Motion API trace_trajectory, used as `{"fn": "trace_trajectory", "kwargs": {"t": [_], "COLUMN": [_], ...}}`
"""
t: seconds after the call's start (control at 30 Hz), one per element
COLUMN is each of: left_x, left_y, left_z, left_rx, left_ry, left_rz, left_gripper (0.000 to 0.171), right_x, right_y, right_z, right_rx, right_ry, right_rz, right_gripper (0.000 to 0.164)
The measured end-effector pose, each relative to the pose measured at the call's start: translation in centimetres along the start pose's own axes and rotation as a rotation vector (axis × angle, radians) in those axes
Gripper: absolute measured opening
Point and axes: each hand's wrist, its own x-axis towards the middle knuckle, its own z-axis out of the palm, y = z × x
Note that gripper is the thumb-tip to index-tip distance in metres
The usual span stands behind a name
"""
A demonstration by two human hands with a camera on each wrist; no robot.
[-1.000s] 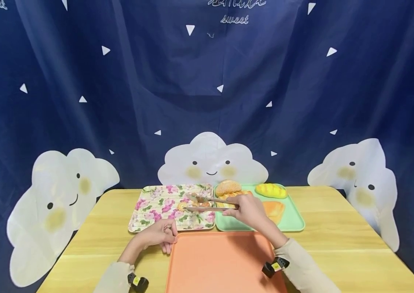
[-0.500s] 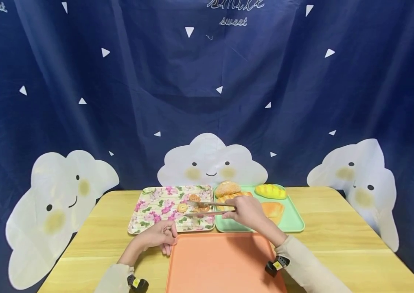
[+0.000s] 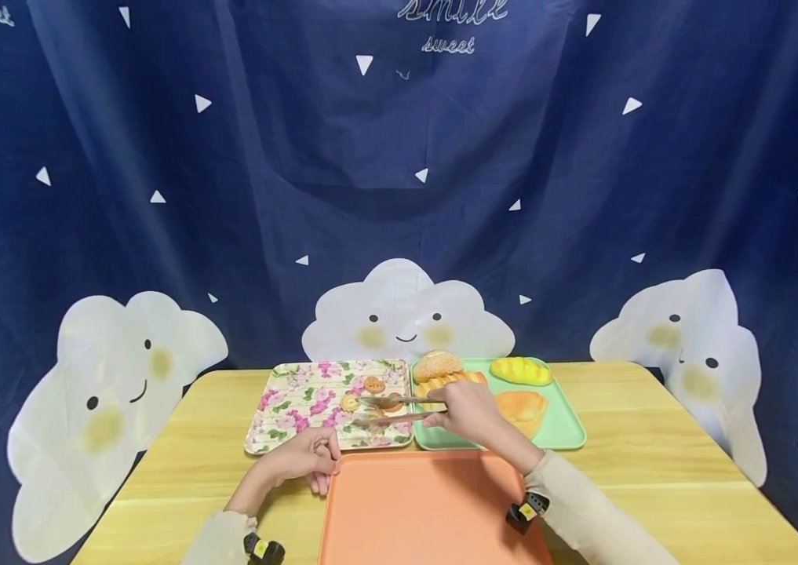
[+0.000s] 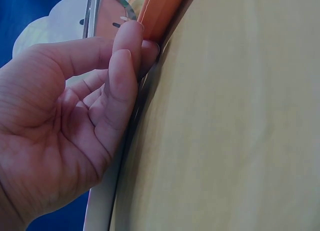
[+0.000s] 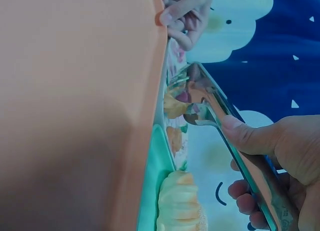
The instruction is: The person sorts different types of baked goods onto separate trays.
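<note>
In the head view my right hand (image 3: 465, 408) grips metal tongs (image 3: 413, 400), which point left over a floral tray (image 3: 293, 400). The tong arms stand apart. Around their tips lie a brown round cookie (image 3: 373, 384), a pale ring-shaped cookie (image 3: 350, 402) and a darker cookie (image 3: 393, 403) partly hidden by the tongs. From the right wrist, a tan cookie (image 5: 175, 106) overlaps the tong ends. With thumb and fingers my left hand (image 3: 305, 457) pinches the far left corner of an orange tray (image 3: 406, 510); the left wrist view shows these fingertips at its rim.
Right of the floral tray, a green tray (image 3: 568, 428) bears a sesame bun (image 3: 439, 366), a striped bread (image 3: 451, 382), a yellow loaf (image 3: 521, 370) and a flat golden bread (image 3: 522, 408). Behind the wooden table (image 3: 653, 471) hangs a blue curtain (image 3: 399, 157).
The tongs have come slightly nearer to me across the floral tray, uncovering the brown round cookie. My left hand stays at the orange tray's corner.
</note>
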Motion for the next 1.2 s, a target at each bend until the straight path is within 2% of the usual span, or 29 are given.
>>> {"fn": "trace_trajectory", "kwargs": {"t": [0.5,0.73,0.9,1.07,1.2], "left_x": [-0.3,-0.2,0.0,0.0,-0.1], "left_y": [0.1,0.4,0.3,0.0,0.1], "left_z": [0.0,0.0,0.0,0.1,0.0], "left_rx": [0.01,0.013,0.008,-0.003,0.0], "left_ry": [0.007,0.015,0.016,-0.014,-0.006], "left_rz": [-0.025,-0.017,-0.013,-0.022,-0.013], "left_gripper": [0.015,0.017,0.016,0.016,0.015], "right_x": [0.6,0.9,1.1,1.1,1.2], "right_y": [-0.3,-0.3,-0.3,-0.3,-0.3], "right_z": [1.1,1.4,1.6,2.0,2.1], "right_rx": [0.0,-0.013,-0.032,-0.043,-0.026], "right_ry": [-0.021,0.0,0.028,0.02,0.025], "right_rz": [0.033,0.01,-0.017,-0.018,-0.015], "right_gripper": [0.029,0.025,0.026,0.027,0.031]}}
